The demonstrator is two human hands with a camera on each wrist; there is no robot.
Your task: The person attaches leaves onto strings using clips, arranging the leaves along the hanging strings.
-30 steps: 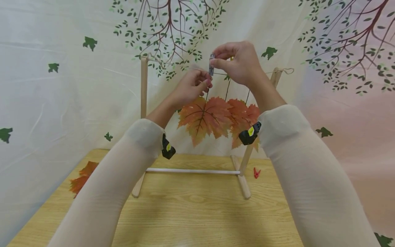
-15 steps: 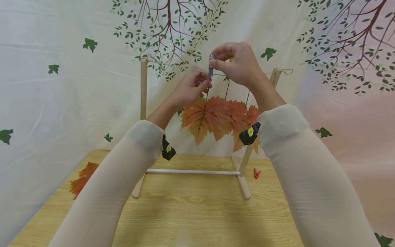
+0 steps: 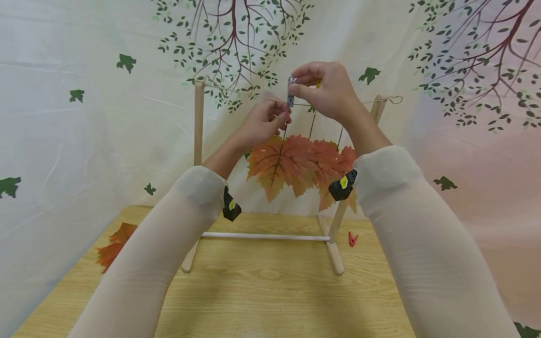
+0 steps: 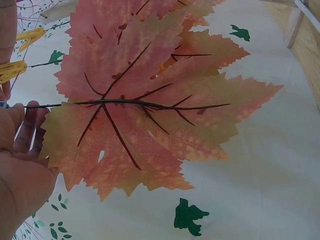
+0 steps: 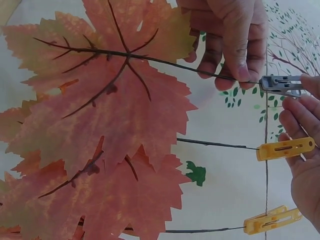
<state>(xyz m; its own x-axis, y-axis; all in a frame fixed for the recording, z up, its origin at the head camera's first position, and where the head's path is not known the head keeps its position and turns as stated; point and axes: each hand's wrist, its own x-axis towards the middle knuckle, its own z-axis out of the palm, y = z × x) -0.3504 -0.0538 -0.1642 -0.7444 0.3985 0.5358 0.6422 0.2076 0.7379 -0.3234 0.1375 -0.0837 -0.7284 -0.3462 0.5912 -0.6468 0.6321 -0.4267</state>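
Note:
In the head view my left hand (image 3: 264, 120) pinches the dark stem (image 5: 200, 71) of an orange-red artificial maple leaf (image 3: 276, 164) that hangs below it. My right hand (image 3: 328, 91) pinches a grey clothespin (image 5: 281, 85) at a thin string (image 5: 266, 192), just above the left fingertips. The right wrist view shows the stem's end right at the clothespin's jaws. Beside it two yellow clothespins (image 5: 285, 148) on the string grip the stems of other leaves (image 5: 107, 200), which overlap behind the held one.
The string runs between the posts (image 3: 198, 124) of a wooden stand with a white lower bar (image 3: 266, 236), on a wood-grain table (image 3: 262, 295). A red clothespin (image 3: 352, 239) lies right of the stand. Another orange leaf (image 3: 114, 246) lies at the left, partly behind the left sleeve.
The hanging leaf has swayed slightly to the right at its lower edge. Both hands keep their hold at the string, and the head view has shifted a little.

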